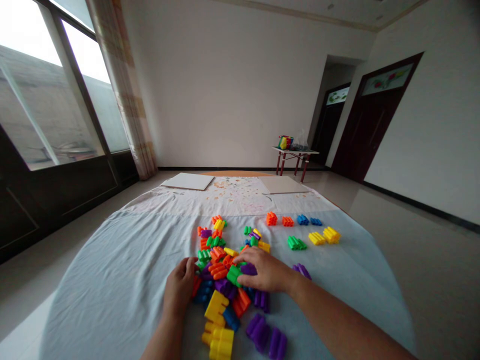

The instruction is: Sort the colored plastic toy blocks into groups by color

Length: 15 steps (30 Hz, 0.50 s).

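Note:
A loose heap of colourful plastic building blocks (218,271), made of joined tubes, lies on the cloth before me. My left hand (180,282) rests against the heap's left edge beside green and red blocks, its fingers slightly bent and their tips partly hidden. Over the right side of the heap reaches my right hand (262,269), fingers stretched and thumb apart from them. Its thumb is at a green block (234,276), and a purple block (248,269) shows between thumb and fingers. Yellow blocks (221,344) and purple blocks (258,332) lie nearest me.
Right of the heap, blocks sit grouped by colour: orange (272,218), blue (302,219), green (297,243), yellow (331,235) and purple (302,271). Two flat boards (188,181) lie at the table's far end. A small side table (296,150) stands beyond.

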Tool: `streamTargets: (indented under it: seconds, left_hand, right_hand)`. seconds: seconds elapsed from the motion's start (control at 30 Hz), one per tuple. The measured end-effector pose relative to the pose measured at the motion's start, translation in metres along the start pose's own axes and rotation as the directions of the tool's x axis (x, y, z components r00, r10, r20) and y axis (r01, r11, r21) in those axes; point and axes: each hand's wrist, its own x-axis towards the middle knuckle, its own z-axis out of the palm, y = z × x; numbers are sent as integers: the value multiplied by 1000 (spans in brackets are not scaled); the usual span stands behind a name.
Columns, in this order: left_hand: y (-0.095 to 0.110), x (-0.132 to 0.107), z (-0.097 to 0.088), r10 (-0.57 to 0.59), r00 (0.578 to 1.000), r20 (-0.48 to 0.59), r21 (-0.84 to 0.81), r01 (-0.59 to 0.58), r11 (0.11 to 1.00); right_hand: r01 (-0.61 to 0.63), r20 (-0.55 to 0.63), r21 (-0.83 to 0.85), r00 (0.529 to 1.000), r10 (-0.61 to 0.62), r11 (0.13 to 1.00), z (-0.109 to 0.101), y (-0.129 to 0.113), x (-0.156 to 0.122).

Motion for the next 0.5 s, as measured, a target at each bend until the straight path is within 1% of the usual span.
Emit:
streamTargets:
  seconds: [0.07, 0.13, 0.2, 0.37, 0.43, 0.5]
  left_hand:
    - [0, 0, 0, 8, 1000, -4, 2, -8, 1000]
    - [-1, 0, 0, 16, 1000, -9, 1, -16, 1000]
    - [-2, 1, 1, 19, 1000, -7, 1, -19, 1000]
    - [-2, 2, 0, 12, 1000, -1, -2, -12, 1000]
    - [-2, 2, 0, 16, 1000, 4, -7, -16, 1000]
    - [-1, 2, 0, 15, 1000, 2, -15, -15, 1000]
  right_hand:
    - [9, -4, -56, 1000, -9, 998, 12, -4, -2]
    - [8, -4, -93, 1000, -8, 996, 16, -5, -6]
    - [6, -2, -87, 1000, -7, 996, 12, -5, -10]
    - [-19, -6, 29, 1000, 19, 999, -13, -2, -22]
    - [-3, 18, 17, 1000, 3, 1000, -17, 1, -24]
    - [36, 81, -43, 996, -33, 998, -16, 5, -23]
